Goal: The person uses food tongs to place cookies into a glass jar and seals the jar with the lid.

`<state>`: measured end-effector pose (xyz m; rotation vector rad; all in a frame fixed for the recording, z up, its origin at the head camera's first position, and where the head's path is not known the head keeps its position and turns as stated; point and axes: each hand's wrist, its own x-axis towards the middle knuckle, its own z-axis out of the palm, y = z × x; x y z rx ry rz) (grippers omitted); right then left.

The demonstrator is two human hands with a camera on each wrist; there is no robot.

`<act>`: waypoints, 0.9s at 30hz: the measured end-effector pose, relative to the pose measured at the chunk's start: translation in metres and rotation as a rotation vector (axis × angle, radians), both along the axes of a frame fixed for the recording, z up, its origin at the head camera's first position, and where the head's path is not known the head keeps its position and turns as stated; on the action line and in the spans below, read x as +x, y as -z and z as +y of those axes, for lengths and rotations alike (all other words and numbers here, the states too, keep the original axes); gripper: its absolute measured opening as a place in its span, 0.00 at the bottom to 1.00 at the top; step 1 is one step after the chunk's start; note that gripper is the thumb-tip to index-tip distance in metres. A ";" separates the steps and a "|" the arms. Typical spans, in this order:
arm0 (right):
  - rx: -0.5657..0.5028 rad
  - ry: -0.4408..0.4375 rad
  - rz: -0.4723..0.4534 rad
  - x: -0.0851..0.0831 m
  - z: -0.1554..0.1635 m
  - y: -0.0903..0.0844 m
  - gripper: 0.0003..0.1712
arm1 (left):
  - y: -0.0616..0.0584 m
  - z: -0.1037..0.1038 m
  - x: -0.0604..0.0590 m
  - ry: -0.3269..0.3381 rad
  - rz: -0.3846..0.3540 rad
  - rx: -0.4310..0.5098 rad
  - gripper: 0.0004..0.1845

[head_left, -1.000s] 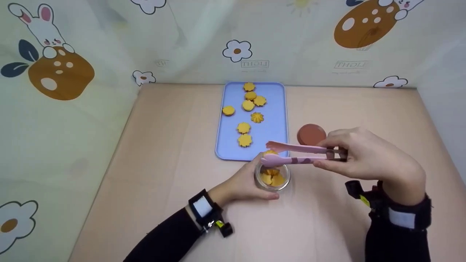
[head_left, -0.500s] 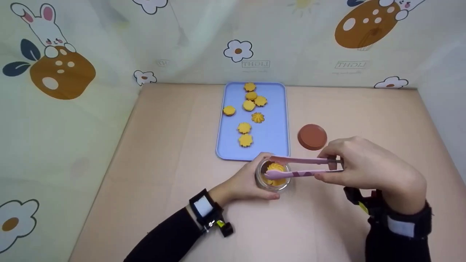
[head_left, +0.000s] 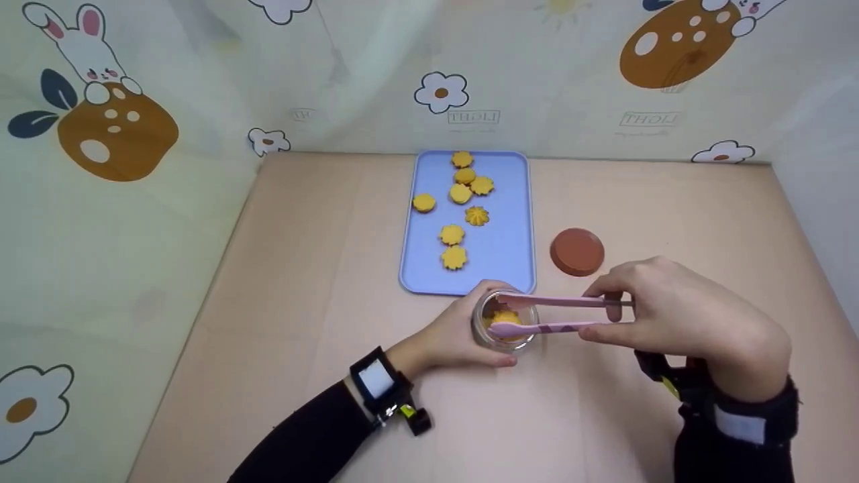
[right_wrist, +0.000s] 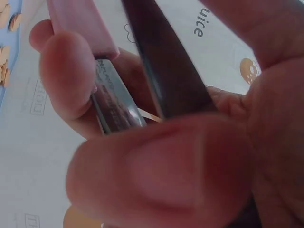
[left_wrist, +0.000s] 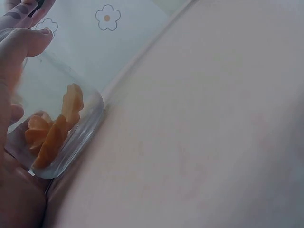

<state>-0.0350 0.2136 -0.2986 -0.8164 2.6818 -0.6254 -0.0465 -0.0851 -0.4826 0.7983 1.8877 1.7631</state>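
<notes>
My left hand point(head_left: 456, 335) is curled round a clear glass jar point(head_left: 479, 339) standing on the table. Several yellow-orange cookies point(left_wrist: 54, 137) lie at the bottom of the jar in the left wrist view. My right hand point(head_left: 678, 308) grips pink tongs point(head_left: 570, 302) by their metal end, with thumb and fingers on the two arms. The tongs' tips are spread and reach over and into the jar's mouth, either side of a ridged cookie point(head_left: 506, 318). Whether the tips touch this cookie I cannot tell. In the right wrist view the tongs' metal arm point(right_wrist: 114, 99) runs between my fingers.
Behind the jar lies a blue tray point(head_left: 507, 248) with several flower-shaped cookies point(head_left: 454, 257) spread over it. To the tray's right is a round brown lid point(head_left: 577, 252). A patterned cloth backdrop point(head_left: 362, 80) rises behind the table.
My right hand has come down and slightly toward me, lowering the tongs to the jar's mouth. The ridged cookie has gone from above the rim down into the jar. My left hand stays put.
</notes>
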 end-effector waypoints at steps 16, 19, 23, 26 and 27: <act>-0.093 -0.048 0.170 -0.003 0.002 -0.002 0.14 | 0.000 -0.002 0.000 0.006 0.026 -0.033 0.51; -0.130 -0.039 0.225 -0.006 0.001 0.000 0.14 | 0.001 -0.001 0.000 0.005 0.039 -0.032 0.51; -0.171 -0.022 0.291 -0.013 -0.003 0.004 0.14 | 0.000 -0.001 0.000 0.003 0.047 -0.045 0.54; -0.159 0.007 0.284 -0.020 -0.008 0.008 0.13 | 0.000 -0.001 0.000 -0.003 0.048 -0.052 0.54; -0.153 0.018 0.277 -0.023 -0.010 0.011 0.14 | 0.000 -0.002 0.000 -0.005 0.047 -0.046 0.54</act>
